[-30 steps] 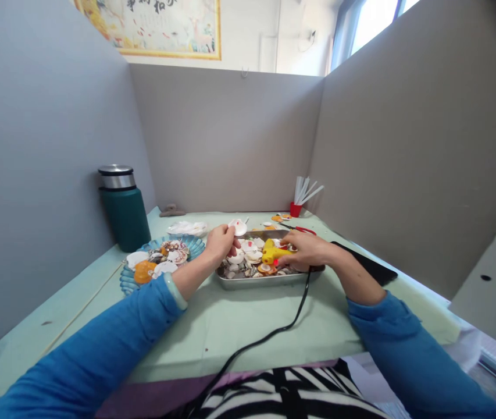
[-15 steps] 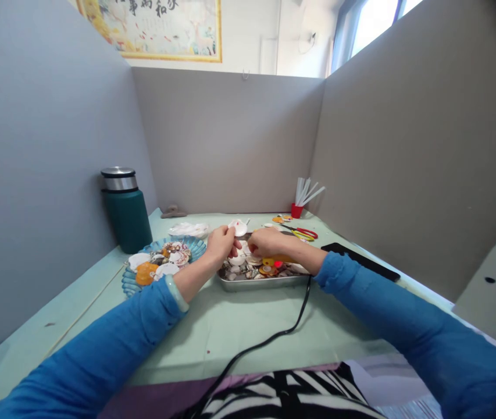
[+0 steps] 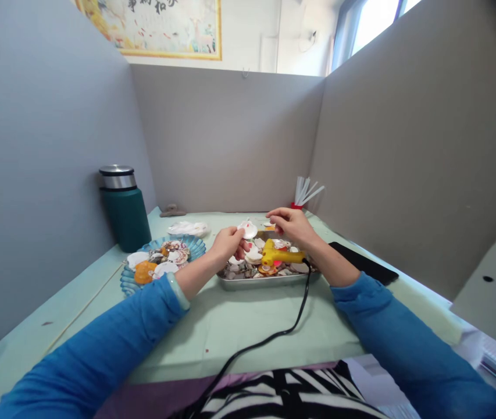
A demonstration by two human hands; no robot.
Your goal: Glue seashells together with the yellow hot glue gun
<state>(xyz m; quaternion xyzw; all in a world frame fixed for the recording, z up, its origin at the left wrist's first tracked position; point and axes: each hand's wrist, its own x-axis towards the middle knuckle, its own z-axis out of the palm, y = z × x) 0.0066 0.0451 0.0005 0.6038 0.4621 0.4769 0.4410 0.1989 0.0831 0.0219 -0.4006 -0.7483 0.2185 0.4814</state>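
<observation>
In my left hand point(image 3: 230, 243), thumb and fingers pinch a white shell point(image 3: 248, 229) with a small red spot on it. My right hand point(image 3: 292, 224) hovers past the tray's far right side, fingers bent and apart, with nothing visible in them. Small white and orange pieces point(image 3: 269, 227) lie just beyond its fingertips. Below it, a yellow glue gun point(image 3: 276, 255) rests on the heap of shells point(image 3: 252, 269) in a metal tray point(image 3: 260, 284). Its black cord point(image 3: 274, 336) runs toward me.
On the left stand a blue scalloped dish point(image 3: 196, 247) of shells and a green thermos point(image 3: 126, 218). White material point(image 3: 188, 228) lies behind the dish. White sticks point(image 3: 305, 191) stand in a red cup point(image 3: 296, 206) at the back. A black flat object point(image 3: 363, 263) lies right.
My right hand has lifted off the tray toward the far right, uncovering the yellow glue gun and hiding the pliers-like tool. My left hand has shifted slightly right with the white shell.
</observation>
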